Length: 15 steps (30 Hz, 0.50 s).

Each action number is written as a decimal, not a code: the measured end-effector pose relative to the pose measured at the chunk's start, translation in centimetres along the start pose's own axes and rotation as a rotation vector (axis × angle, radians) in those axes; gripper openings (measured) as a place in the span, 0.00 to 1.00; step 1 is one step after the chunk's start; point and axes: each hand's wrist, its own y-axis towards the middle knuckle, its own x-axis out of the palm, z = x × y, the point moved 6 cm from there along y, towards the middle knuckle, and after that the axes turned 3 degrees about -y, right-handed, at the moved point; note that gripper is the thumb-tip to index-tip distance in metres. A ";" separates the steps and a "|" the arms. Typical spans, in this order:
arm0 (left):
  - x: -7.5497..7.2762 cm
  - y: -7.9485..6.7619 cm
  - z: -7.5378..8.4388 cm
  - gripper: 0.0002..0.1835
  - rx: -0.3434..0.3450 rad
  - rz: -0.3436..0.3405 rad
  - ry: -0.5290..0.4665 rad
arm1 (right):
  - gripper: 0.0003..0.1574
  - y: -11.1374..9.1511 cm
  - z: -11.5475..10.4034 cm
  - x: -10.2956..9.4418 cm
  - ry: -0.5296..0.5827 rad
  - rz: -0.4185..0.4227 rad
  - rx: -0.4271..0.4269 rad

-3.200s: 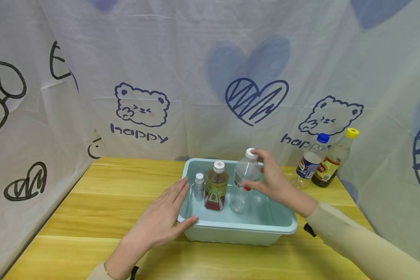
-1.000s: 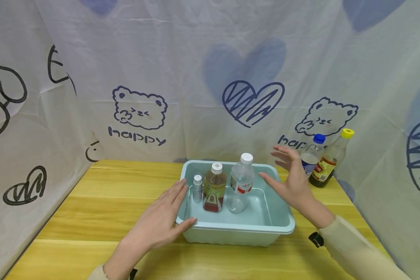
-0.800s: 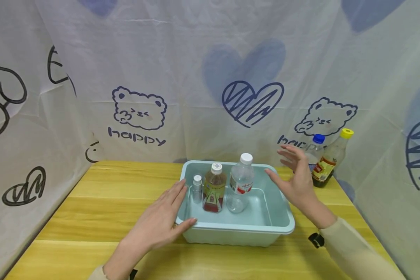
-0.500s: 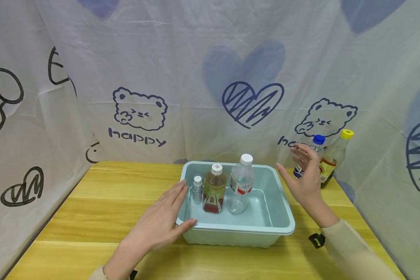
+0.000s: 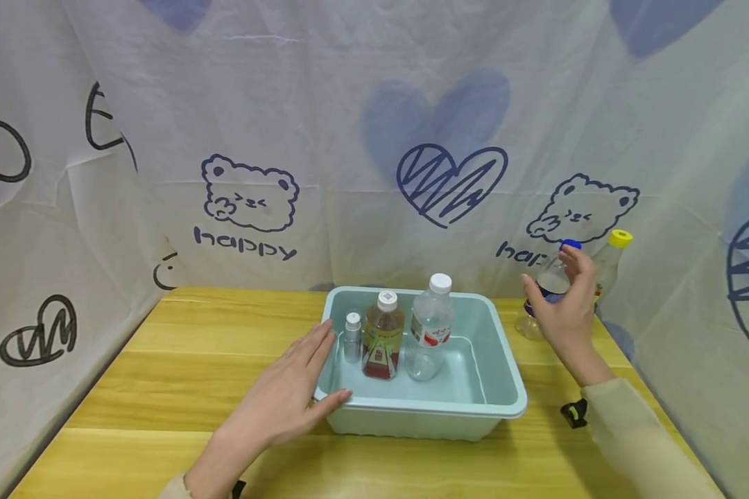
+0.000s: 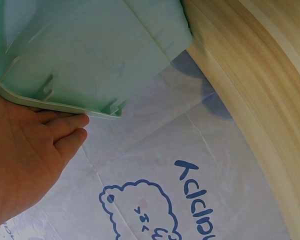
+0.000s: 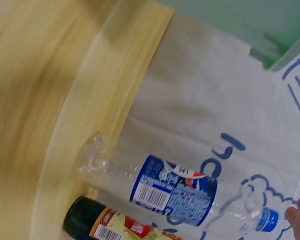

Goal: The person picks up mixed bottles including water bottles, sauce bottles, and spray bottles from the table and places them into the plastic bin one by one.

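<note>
My left hand point(image 5: 287, 388) lies flat with straight fingers along the left rim of a pale green plastic tub point(image 5: 418, 419); in the left wrist view its fingers point(image 6: 65, 125) touch the rim's outer side. Beyond the tub's right end, my right hand point(image 5: 568, 319) stands with thumb and fingers spread around a clear plastic bottle point(image 5: 552, 278) with a blue cap and blue label. Seen from the right wrist, a fingertip point(image 7: 292, 215) is right by the blue cap point(image 7: 267, 220). The hand partly hides that bottle in the head view.
Inside the tub stand a small clear spray bottle point(image 5: 352, 339), a drink bottle point(image 5: 383, 346) with brown liquid, and an empty white-capped bottle point(image 5: 433, 315). A yellow-capped sauce bottle point(image 5: 610, 260) stands behind my right hand. The wooden table point(image 5: 212, 353) meets a printed cloth point(image 5: 349, 229).
My right hand released the white-capped bottle inside the tub, then moved right to the blue-capped bottle. My left hand has stayed on the tub's rim.
</note>
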 end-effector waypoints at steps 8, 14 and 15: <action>-0.1 0.0 0.0 0.50 0.006 -0.002 0.006 | 0.48 0.9 1.8 -0.4 -0.034 0.068 -0.056; -0.1 0.0 0.0 0.50 0.005 -0.002 0.002 | 0.49 1.4 2.8 -0.5 -0.063 0.047 -0.029; -0.1 0.0 0.0 0.50 0.005 -0.001 0.002 | 0.49 1.4 3.0 -0.5 -0.072 0.037 -0.015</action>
